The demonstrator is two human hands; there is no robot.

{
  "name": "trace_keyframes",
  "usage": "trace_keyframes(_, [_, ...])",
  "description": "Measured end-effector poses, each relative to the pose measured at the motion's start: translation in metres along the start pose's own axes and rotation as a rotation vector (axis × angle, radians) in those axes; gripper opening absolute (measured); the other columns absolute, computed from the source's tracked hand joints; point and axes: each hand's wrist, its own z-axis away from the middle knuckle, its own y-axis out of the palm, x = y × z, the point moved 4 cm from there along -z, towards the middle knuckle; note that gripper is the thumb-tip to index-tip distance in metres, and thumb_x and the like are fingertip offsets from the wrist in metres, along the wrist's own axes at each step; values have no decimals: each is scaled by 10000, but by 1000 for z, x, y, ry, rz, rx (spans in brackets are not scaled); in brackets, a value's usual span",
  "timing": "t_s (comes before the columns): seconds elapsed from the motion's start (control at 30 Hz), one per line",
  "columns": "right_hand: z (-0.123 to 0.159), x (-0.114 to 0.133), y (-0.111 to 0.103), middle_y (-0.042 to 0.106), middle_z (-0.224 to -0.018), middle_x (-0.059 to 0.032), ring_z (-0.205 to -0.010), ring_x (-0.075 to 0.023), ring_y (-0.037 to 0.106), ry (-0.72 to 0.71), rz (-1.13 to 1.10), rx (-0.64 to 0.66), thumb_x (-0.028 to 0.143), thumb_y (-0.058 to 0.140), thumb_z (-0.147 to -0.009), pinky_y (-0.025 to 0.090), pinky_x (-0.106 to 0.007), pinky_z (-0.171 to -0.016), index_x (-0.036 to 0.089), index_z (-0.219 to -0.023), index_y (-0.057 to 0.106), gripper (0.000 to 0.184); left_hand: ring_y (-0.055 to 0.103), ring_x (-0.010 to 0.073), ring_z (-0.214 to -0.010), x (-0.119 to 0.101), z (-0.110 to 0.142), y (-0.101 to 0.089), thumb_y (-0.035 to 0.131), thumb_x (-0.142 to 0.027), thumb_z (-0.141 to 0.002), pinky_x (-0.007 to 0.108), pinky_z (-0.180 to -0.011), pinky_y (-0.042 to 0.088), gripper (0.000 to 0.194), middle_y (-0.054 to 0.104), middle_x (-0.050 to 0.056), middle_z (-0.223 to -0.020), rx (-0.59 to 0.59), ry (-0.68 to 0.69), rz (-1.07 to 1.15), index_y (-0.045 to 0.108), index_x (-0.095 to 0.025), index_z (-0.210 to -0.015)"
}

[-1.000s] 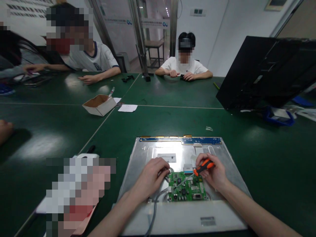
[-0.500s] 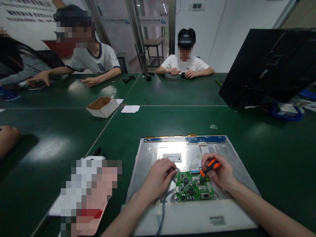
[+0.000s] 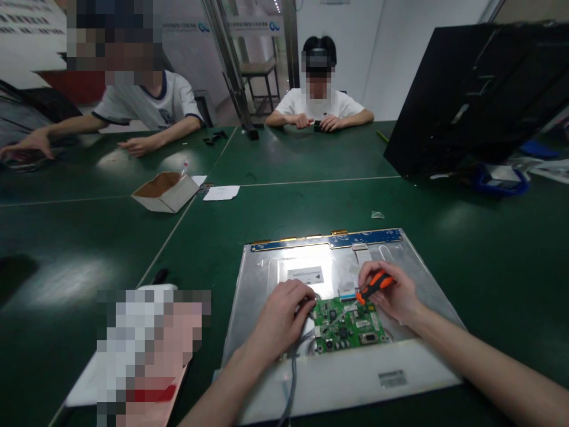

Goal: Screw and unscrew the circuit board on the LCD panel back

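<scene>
In the head view, a screwdriver [image 3: 376, 287] with an orange and black handle is gripped in my right hand [image 3: 398, 293]. Its thin shaft slants down to the left across a green circuit board [image 3: 351, 338], its tip near the board's left part. My left hand [image 3: 284, 311] rests at the board's left edge with fingers curled; what they hold, if anything, is hidden. A grey cable [image 3: 292, 385] runs from that edge toward me. Beneath lies a metal-backed display panel [image 3: 262, 273] with a blue circuit strip [image 3: 368, 238] along its far edge.
To the left lie a pink item [image 3: 178, 332] and white items, partly blurred. Farther off are an open paper box [image 3: 166, 198] and a paper slip [image 3: 221, 193]. A large black monitor [image 3: 471, 101] stands at right beside a blue tray [image 3: 502, 181]. Two people sit across the table.
The whole view has shifted and tilted slightly, so the scene sits higher and farther left. Both hands and the screwdriver keep nearly the same place over the board.
</scene>
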Motion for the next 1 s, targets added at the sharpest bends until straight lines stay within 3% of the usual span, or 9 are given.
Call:
trace_keyframes(0.4, [0,0,2,487,-406,-1,-323,-61,293,-5,-42,-37,522,551,-776,180,-216,-346,134,-585,688,454,555,203,-820,-5,-1,-6,511,-121,-908,338,-734,423,106,623,34,-850,4,29,-16,583,-187,-866])
trace_keyframes(0.67, [3,-3,-1,388,-352,31,-316,-69,297,8,-68,-61,532,542,-784,203,-216,-353,138,-590,684,461,553,194,-816,1,9,-5,482,-140,-935,329,-729,418,107,617,29,-860,-40,45,12,563,-200,-899])
trace_keyframes(1.0, [3,-2,1,407,-379,28,-328,-58,284,-4,-67,-63,511,574,-760,203,-207,-349,138,-569,671,430,560,194,-815,-2,10,-7,501,-128,-910,324,-729,424,109,624,27,-851,-50,44,8,579,-197,-878])
